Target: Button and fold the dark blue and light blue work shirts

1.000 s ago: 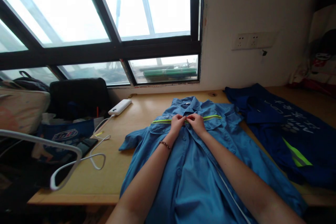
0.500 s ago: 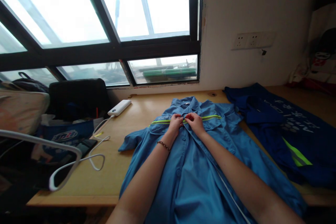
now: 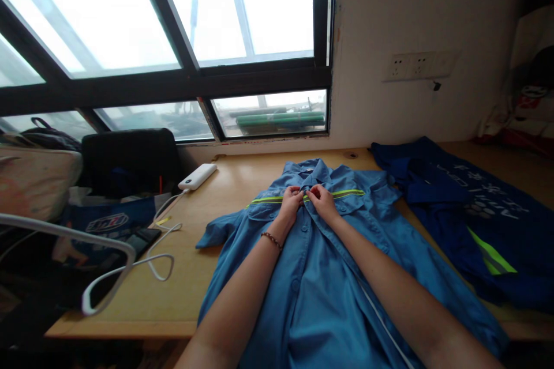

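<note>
Both forearms stretch forward over a light blue work shirt (image 3: 320,277) that lies spread face up on the wooden table (image 3: 194,277), collar toward the window, so its front placket runs straight away from the person and is easy to work along. The left wrist wears a beaded bracelet (image 3: 271,238). At the chest, on the yellow-green reflective stripe (image 3: 264,200), the left hand (image 3: 291,200) and the right hand (image 3: 322,202) meet; the fingers of both are curled and pinched on the placket edges at one spot just below the collar, each holding its own side of the cloth. Whether a button sits between them is too small to tell. To the right, a darker blue garment (image 3: 467,207) lies partly folded, just beside the shirt's sleeve. To the left, a white power bank (image 3: 197,176) rests near the sill, its cable (image 3: 160,242) looping across the table toward the near edge.
</note>
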{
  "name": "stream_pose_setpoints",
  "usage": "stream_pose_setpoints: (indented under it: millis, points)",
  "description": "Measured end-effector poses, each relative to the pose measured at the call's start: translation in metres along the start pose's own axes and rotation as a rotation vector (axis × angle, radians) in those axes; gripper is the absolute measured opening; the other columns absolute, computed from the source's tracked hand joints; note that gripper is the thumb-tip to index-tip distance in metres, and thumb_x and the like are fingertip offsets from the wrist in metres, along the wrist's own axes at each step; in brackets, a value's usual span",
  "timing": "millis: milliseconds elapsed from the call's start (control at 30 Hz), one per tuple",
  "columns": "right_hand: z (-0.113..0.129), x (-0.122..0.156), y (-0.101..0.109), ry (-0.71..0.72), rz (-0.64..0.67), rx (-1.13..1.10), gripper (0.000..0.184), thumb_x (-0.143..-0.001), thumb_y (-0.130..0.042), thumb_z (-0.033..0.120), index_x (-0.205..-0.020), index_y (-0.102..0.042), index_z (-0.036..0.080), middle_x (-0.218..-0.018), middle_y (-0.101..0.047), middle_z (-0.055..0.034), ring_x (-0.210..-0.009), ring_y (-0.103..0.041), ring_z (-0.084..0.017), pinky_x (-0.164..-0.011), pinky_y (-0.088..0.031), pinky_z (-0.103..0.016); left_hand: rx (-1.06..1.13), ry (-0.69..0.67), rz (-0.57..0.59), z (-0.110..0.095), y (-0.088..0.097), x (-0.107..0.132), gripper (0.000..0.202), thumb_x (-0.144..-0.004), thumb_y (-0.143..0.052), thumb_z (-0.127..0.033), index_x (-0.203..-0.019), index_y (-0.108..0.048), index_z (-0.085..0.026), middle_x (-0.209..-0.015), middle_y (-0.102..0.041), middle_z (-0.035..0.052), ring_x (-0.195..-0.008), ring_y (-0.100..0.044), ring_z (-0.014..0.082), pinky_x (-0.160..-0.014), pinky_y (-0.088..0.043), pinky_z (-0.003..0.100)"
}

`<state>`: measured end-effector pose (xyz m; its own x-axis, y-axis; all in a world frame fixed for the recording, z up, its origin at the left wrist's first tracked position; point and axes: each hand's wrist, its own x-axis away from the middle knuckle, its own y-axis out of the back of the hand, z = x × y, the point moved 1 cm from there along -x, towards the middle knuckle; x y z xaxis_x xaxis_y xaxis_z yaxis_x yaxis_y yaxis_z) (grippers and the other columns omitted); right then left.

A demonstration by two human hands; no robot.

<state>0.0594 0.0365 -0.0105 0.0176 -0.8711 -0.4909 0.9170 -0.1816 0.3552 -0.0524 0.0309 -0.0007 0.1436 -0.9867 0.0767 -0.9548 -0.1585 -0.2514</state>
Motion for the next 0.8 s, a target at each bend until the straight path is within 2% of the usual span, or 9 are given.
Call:
stream_pose_setpoints:
  millis: [133,233,467,633,800]
  points:
    - [0.001,0.000,0.002,0.030,0.059,0.076,0.020,-0.079,-0.041,0.034,-0.066,-0.047,0.020,-0.058,-0.049,0.0026,-0.054,-0.045,-0.012,-0.052,-0.032,-0.022,-0.104,-0.144,0.081,-0.001,0.000,0.002,0.023,-0.065,-0.059,-0.018,-0.082,-0.043,-0.016,-0.056,-0.046,-0.0077,-0.047,-0.045,0.0045,-0.046,-0.035,0.015]
    - [0.002,0.001,0.003,0.038,0.092,0.110,0.021,-0.081,-0.038,0.033,-0.067,-0.047,0.020,-0.058,-0.049,0.0029,-0.054,-0.045,-0.012,-0.052,-0.031,-0.022,-0.168,-0.201,0.142,-0.001,0.001,0.001,0.022,-0.065,-0.058,-0.017,-0.081,-0.043,-0.016,-0.056,-0.046,-0.0078,-0.048,-0.044,0.0048,-0.047,-0.034,0.016]
    - [-0.005,-0.002,0.004,-0.055,0.095,0.232,0.024,-0.081,-0.038,0.034,-0.064,-0.049,0.021,-0.057,-0.052,0.0019,-0.056,-0.050,-0.013,-0.052,-0.029,-0.022,-0.326,-0.353,0.217,0.002,0.001,-0.004,0.024,-0.062,-0.056,-0.010,-0.081,-0.043,-0.016,-0.058,-0.046,-0.0073,-0.051,-0.046,0.0054,-0.050,-0.035,0.017]
    - [-0.004,-0.001,0.003,-0.106,0.094,0.351,0.027,-0.082,-0.039,0.039,-0.067,-0.050,0.019,-0.060,-0.054,0.0000,-0.058,-0.051,-0.013,-0.053,-0.030,-0.022,-0.288,-0.295,0.251,0.004,0.008,-0.009,0.030,-0.062,-0.062,-0.020,-0.084,-0.042,-0.016,-0.053,-0.046,-0.0087,-0.043,-0.046,0.0064,-0.043,-0.036,0.017]
    - [0.008,0.008,0.005,-0.053,0.087,0.545,0.023,-0.076,-0.050,0.037,-0.085,-0.051,0.015,-0.078,-0.056,-0.0057,-0.070,-0.053,-0.016,-0.059,-0.036,-0.024,-0.315,-0.294,0.243,0.004,0.014,-0.023,0.033,-0.060,-0.065,-0.024,-0.084,-0.044,-0.016,-0.053,-0.051,-0.0073,-0.039,-0.048,0.0069,-0.039,-0.036,0.017]
